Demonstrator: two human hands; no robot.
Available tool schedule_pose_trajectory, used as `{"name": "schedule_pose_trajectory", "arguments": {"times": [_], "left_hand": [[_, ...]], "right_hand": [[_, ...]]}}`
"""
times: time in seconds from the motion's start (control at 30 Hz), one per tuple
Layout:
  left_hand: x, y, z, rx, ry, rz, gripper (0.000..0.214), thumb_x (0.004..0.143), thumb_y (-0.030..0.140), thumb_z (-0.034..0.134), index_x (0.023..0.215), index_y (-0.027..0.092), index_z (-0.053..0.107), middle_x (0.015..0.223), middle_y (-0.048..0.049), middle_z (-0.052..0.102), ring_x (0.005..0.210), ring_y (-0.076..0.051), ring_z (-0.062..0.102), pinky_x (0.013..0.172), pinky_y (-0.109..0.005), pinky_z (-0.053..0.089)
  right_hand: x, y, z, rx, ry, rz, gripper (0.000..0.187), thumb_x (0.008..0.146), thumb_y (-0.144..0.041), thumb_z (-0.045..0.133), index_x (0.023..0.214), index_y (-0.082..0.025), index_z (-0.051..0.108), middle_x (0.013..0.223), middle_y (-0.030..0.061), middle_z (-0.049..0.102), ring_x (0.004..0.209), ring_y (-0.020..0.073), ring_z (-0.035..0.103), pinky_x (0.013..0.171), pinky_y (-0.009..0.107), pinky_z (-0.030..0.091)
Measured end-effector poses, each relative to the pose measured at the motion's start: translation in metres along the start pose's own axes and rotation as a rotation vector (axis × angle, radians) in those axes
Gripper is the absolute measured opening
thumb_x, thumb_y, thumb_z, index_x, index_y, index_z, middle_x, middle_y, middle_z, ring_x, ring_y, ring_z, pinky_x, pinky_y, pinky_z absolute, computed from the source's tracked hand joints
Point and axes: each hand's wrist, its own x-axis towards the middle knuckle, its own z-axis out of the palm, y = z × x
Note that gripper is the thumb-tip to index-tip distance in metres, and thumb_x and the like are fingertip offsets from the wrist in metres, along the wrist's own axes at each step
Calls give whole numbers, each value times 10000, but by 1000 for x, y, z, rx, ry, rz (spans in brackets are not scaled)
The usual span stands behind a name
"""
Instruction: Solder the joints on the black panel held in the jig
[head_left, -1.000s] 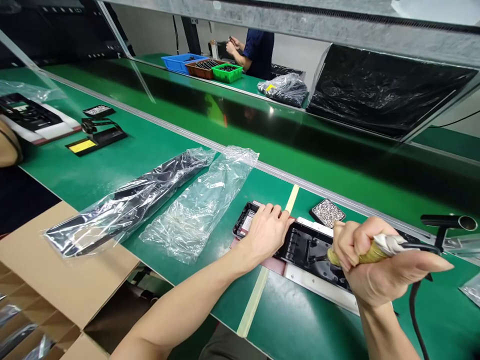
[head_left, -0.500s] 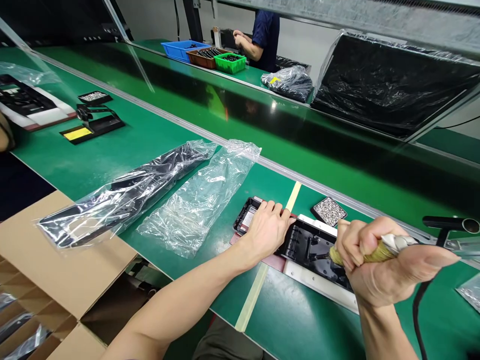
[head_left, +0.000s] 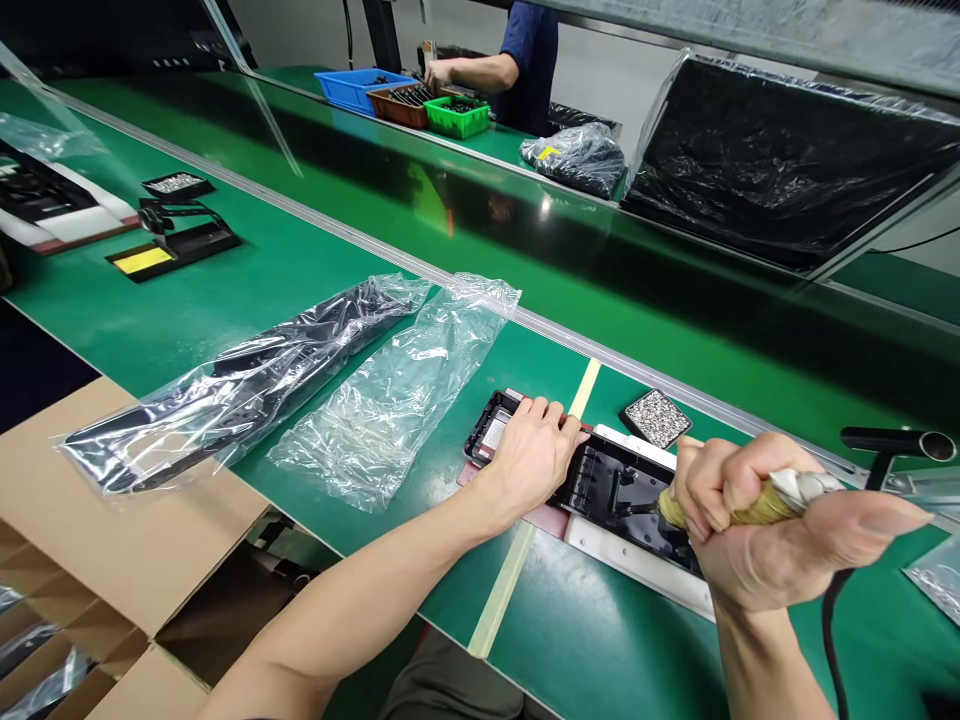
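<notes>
A long black plastic housing [head_left: 615,495] lies on a white and red fixture [head_left: 637,570] on the green bench. My left hand [head_left: 534,452] presses flat on the housing's left part, fingers together and stretched. My right hand [head_left: 757,525] is wrapped round the yellow-taped handle of a soldering iron [head_left: 742,510], whose tip points down into the housing. A black cord [head_left: 829,630] hangs from the iron.
An empty clear bag [head_left: 397,395] and a bagged black part [head_left: 247,385] lie to the left. A black tray of small screws [head_left: 657,419] sits behind the housing, an iron stand [head_left: 896,445] to the right. Open cardboard box [head_left: 97,560] at lower left. A person works at bins [head_left: 420,100] far across.
My hands hold nearly the same position. The view has shifted slightly. The person across the belt has reached a hand out into the bins.
</notes>
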Motion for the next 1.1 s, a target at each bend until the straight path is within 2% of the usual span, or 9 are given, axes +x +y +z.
{"name": "schedule_pose_trajectory", "arguments": {"times": [0.2, 0.6, 0.93, 1.1], "left_hand": [[0, 1, -1, 6, 4, 1, 369, 1087, 303, 313, 1029, 164, 650, 945, -107, 632, 879, -281, 546, 815, -434, 386], [-1, -1, -4, 5, 16, 3, 358, 1086, 303, 337, 1000, 158, 653, 905, -105, 621, 860, -271, 546, 790, -418, 380], [-1, -1, -3, 8, 12, 2, 365, 1089, 308, 326, 1020, 166, 655, 911, -100, 622, 863, -276, 543, 803, -424, 381], [-1, -1, -3, 6, 8, -1, 369, 1090, 319, 331, 1009, 165, 656, 913, -99, 625, 865, -271, 550, 798, -417, 379]], "right_hand": [[-1, -2, -1, 0, -9, -14, 703, 827, -874, 446, 590, -212, 468, 406, -53, 398, 318, 94, 332, 295, 224, 303], [0, -4, 3, 23, 15, 18, 701, 800, -872, 509, 578, -208, 469, 399, -51, 391, 319, 87, 326, 290, 214, 303], [-4, -2, 1, -15, 22, 2, 642, 895, -784, 502, 612, -209, 456, 434, -53, 385, 354, 83, 325, 322, 214, 306], [-4, -2, 2, -6, 9, -5, 650, 887, -791, 508, 602, -210, 453, 426, -53, 378, 348, 82, 320, 321, 216, 306]]}}
